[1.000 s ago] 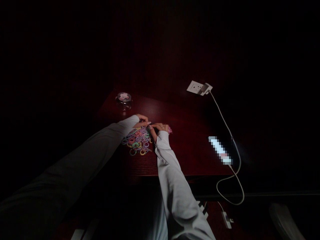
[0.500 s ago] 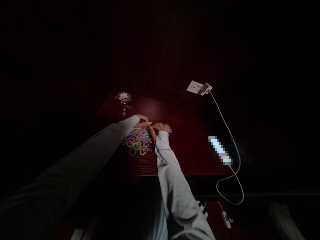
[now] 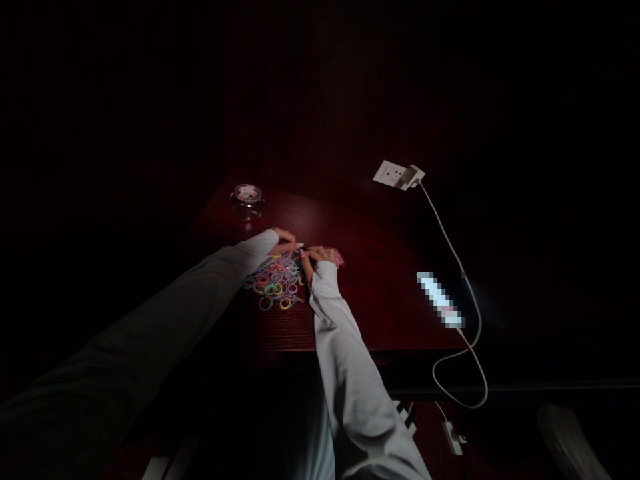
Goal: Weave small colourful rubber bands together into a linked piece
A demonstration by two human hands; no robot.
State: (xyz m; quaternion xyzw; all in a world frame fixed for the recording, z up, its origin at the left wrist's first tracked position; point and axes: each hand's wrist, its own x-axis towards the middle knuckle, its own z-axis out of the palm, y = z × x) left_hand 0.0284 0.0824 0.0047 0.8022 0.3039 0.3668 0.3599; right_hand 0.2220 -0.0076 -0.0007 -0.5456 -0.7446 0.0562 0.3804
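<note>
The left hand (image 3: 283,240) and right hand (image 3: 321,255) meet at the far right edge of the loose pile of coloured bands (image 3: 274,289) on the desk (image 3: 350,320). The fingers of both are bent in, tips close together; whether they grip a band cannot be told, as the spot between them is too small and dark. For work this fine, a light pinch with the very tips serves best, one hand steadying while the other makes the small move, since a hard squeeze could make a soft band spring away. The long nails call for using the finger pads rather than the nail edges. The right sleeve (image 3: 327,283) lies close to the pile, so the wrist is best lifted a little to avoid dragging bands. The pink pieces (image 3: 340,258) just beyond the right hand deserve the same care. The jar (image 3: 247,208) stands well apart, out of the way.
</note>
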